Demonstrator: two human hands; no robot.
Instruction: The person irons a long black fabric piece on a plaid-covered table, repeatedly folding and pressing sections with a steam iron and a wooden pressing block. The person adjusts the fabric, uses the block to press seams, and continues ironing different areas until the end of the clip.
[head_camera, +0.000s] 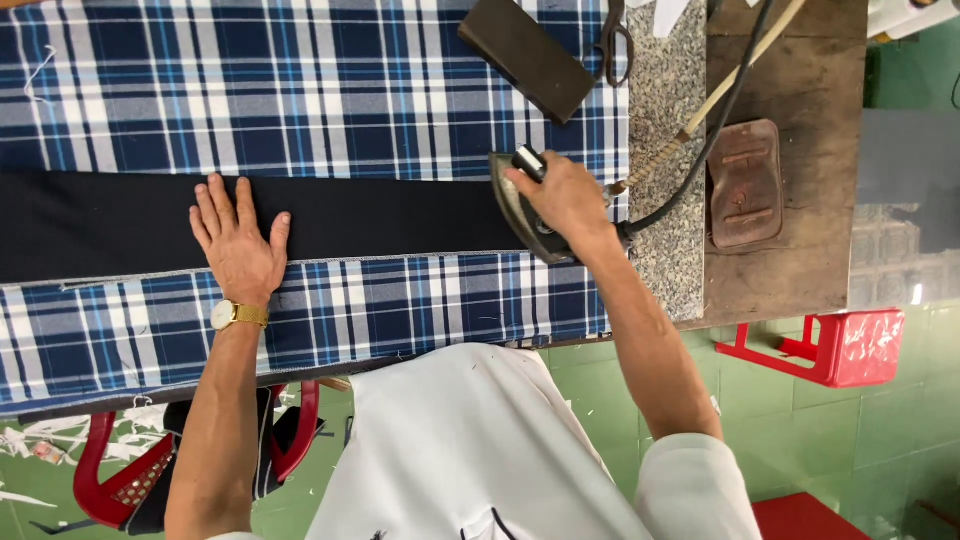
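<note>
A long black fabric strip (110, 222) lies across a blue, white and grey plaid cloth (300, 90) that covers the table. My left hand (237, 237) rests flat on the black strip, fingers spread, with a gold wristwatch (236, 315) on the wrist. My right hand (562, 198) grips the handle of a dark metal iron (520, 210) at the strip's right end. The iron's cord (690, 160) runs up and to the right.
A dark rectangular block (525, 55) and black scissors (612, 42) lie on the plaid cloth at the top. A rust-brown iron rest (744, 183) sits on the wooden bench at right. Red plastic stools (830, 345) stand on the green tiled floor.
</note>
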